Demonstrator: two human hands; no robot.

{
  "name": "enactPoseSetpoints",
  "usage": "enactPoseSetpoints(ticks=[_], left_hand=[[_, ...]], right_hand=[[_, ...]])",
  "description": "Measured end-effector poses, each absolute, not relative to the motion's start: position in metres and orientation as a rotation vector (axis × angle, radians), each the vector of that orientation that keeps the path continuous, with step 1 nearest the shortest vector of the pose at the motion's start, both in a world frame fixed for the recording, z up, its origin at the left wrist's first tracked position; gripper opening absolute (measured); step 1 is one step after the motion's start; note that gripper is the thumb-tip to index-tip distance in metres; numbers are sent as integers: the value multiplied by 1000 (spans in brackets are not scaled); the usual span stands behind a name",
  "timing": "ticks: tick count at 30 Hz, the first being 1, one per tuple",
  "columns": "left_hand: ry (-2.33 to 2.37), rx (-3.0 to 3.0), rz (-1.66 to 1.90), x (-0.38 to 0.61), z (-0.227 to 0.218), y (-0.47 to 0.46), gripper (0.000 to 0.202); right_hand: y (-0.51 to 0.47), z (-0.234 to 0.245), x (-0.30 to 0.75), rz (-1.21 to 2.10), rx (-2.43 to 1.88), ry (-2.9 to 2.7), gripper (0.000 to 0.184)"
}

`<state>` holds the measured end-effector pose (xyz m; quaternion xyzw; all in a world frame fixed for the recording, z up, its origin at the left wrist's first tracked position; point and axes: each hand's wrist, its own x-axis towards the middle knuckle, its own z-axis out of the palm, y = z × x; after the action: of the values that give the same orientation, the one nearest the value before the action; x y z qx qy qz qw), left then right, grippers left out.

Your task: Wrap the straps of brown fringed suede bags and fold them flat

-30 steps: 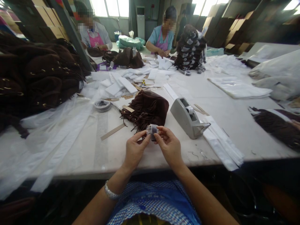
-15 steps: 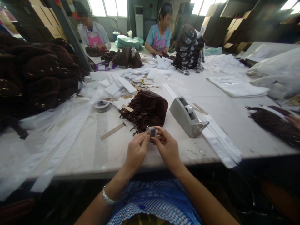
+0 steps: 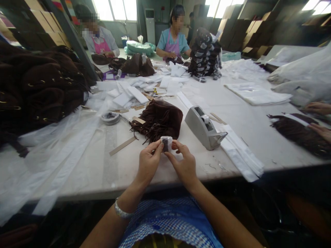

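Fingers (image 3: 159,148) of the left hand (image 3: 149,163) pinch a small dark bundle in translucent white wrap (image 3: 167,143), on the near side of the dark-brown fringed bag (image 3: 170,117). The right hand (image 3: 184,167) curls at its right edge; whether it grips, I cannot tell. Steady left hold and light, even pressure should keep the wrap smooth.

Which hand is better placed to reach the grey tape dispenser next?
Probably the right hand: the tape dispenser stands nearer to it. The left hand is farther off, pinching the small wrapped piece.
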<state>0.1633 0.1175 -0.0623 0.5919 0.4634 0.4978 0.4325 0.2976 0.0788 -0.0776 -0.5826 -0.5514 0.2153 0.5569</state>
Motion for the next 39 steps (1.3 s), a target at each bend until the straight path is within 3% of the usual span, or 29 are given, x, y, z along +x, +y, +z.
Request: enactPoseSetpoints(ticks=[6,15,24,32,39], left_hand=[[1114,1377,1204,164,-57,122,30],[994,1526,1164,168,-52,138,38],[1037,1586,1126,181,-67,136,31],[1239,1767,1367,171,-51,113,31],[1202,1352,1268,139,-56,102,36]], right_hand=[[84,-74,305,530,-1371,-1310,24],[110,-61,321,1068,-1136,-899,38],[117,-71,309,1033,-1074,-781,35],[105,-57,267,1082,-963,-672,35],[100,-59,235,1241,-915,-627,37]])
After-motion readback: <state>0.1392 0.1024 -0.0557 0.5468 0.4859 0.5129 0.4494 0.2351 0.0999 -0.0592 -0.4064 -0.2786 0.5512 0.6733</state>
